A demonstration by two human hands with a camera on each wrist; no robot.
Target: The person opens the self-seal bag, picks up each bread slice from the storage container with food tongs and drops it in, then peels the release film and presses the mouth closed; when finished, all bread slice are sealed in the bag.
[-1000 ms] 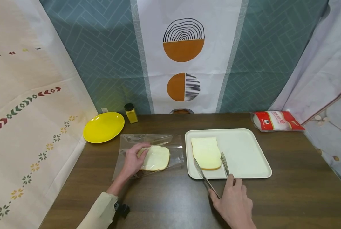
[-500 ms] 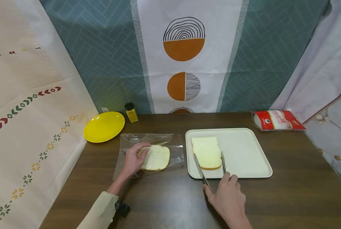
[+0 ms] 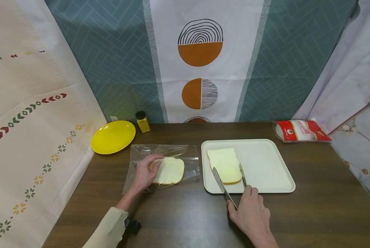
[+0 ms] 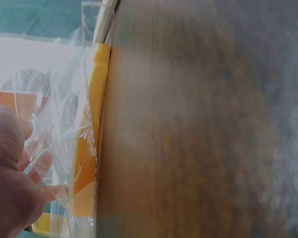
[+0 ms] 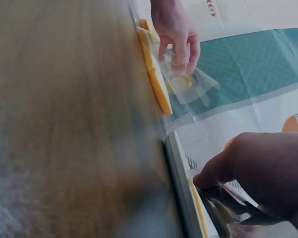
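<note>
My left hand point(image 3: 146, 174) holds the upper film of a clear plastic bag point(image 3: 191, 166) at its left end, pinching it near the opening. Inside the bag lies a slice of bread point(image 3: 170, 172), its crust point(image 4: 91, 119) showing through the film in the left wrist view. My right hand point(image 3: 252, 213) grips metal tongs point(image 3: 223, 187). The tongs' two arms stand on either side of another bread slice point(image 3: 224, 163), close against its edges near the front. That slice rests flat at the left of a white tray point(image 3: 270, 167), turned slightly.
A yellow plate point(image 3: 112, 137) leans at the back left, beside a yellow bottle with a black lid point(image 3: 142, 122). At the back right lies a red and white packet point(image 3: 302, 131). Patterned cloths hang behind and at both sides of the wooden table point(image 3: 178, 220).
My right hand shifts left with the tongs, then slightly back right. The tongs' arms come a little closer together, and the slice on the tray turns slightly. My left hand stays put.
</note>
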